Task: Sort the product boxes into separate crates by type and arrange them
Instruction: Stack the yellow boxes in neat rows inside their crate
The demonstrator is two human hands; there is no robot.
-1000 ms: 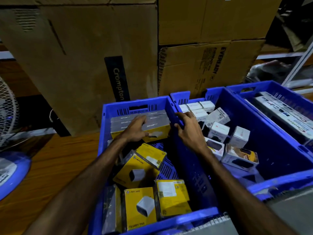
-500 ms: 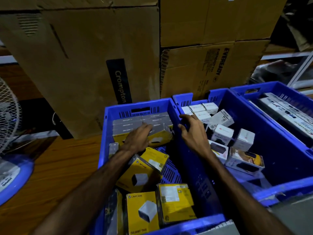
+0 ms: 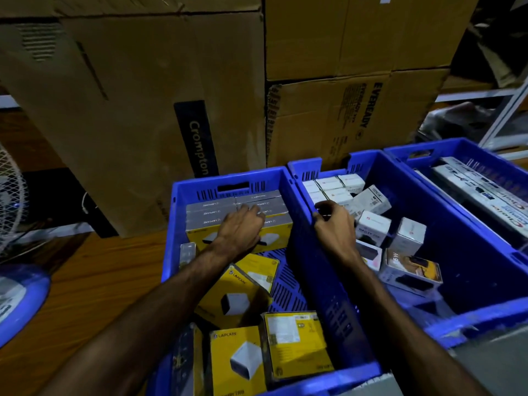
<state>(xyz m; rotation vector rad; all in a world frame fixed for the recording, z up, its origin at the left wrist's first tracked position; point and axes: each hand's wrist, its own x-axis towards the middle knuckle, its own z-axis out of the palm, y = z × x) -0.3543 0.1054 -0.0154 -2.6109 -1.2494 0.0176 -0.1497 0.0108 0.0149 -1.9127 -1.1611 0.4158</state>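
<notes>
Three blue crates stand side by side. The left crate [image 3: 228, 178] holds a neat row of yellow-and-grey boxes [image 3: 211, 221] at its far end and several loose yellow boxes [image 3: 234, 358] nearer me. My left hand [image 3: 243, 230] lies flat on that row, gripping nothing. The middle crate [image 3: 457, 252] has small white boxes [image 3: 331, 184] lined up at its back and loose white boxes [image 3: 373, 225] in the middle. The fingers of my right hand [image 3: 334, 224] curl over this crate's left rim.
The right crate [image 3: 445, 147] holds long white boxes [image 3: 480, 190]. Big brown cartons [image 3: 128, 110] stand right behind the crates. A fan with a blue base [image 3: 20, 304] is at the left on the wooden surface [image 3: 85, 281].
My left hand has pushed a tilted yellow box flush into the back row and now rests on it. My right hand has stayed on the rim.
</notes>
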